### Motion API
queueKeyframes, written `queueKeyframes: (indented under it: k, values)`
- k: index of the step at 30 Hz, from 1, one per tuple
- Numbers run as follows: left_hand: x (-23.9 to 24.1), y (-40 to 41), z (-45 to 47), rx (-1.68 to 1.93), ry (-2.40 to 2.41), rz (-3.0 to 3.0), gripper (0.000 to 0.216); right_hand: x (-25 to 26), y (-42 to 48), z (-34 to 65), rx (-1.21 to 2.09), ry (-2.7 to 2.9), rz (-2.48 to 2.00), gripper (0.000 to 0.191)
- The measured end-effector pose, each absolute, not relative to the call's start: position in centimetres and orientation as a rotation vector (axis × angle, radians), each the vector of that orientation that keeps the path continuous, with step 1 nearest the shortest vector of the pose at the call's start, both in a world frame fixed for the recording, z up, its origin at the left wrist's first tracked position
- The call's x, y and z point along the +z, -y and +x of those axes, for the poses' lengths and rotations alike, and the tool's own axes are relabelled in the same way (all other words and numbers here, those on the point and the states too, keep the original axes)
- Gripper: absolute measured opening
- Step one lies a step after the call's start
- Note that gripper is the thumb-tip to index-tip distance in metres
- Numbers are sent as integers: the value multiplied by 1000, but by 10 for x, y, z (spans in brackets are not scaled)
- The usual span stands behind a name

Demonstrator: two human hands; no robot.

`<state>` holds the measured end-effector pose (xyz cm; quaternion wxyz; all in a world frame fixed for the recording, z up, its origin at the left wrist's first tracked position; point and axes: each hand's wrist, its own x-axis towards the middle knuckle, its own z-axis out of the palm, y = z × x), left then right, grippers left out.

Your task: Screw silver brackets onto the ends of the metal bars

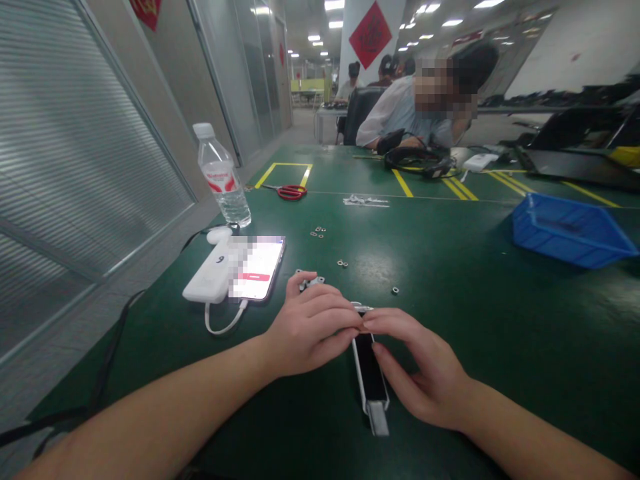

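Observation:
A long, narrow black-faced piece with silver edges (371, 373) lies on the green table, its flat silver tab pointing toward me. My left hand (317, 323) reaches over its far end, thumb and fingertips pinched together; whatever is between them is hidden. From the other side my right hand (425, 370) curves round the piece, thumb at its right edge and fingertips meeting those of my left hand. Just beyond the fingers a thin whitish part (361, 307) shows. Small silver metal parts (313, 283) are partly covered by my left hand. A small metal ring (395, 291) lies farther right.
More small rings (343, 264) lie ahead. A phone (260, 270), white power bank (207, 273) and water bottle (223, 180) stand or lie left. Red-handled scissors (291, 193) and a blue bin (570, 233) are farther off. A person (400, 117) leans at the far edge.

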<state>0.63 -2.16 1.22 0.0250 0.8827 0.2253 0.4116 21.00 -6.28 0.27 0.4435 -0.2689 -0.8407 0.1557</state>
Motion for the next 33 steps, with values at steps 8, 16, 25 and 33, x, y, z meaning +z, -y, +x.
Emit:
queueKeyframes:
  k: [8, 16, 25, 33]
  values:
    - [15, 23, 6, 1270, -820, 2695, 7, 4, 63, 211, 416, 2075, -664, 49]
    - [15, 21, 6, 1302, -970, 2553, 8, 4, 64, 213, 392, 2129, -690, 48]
    - [9, 17, 5, 1273, -878, 2506, 13, 2, 60, 212, 364, 2139, -722, 43]
    - [3, 6, 1, 1199, -974, 2507, 12, 1, 45, 221, 198, 2013, -965, 25]
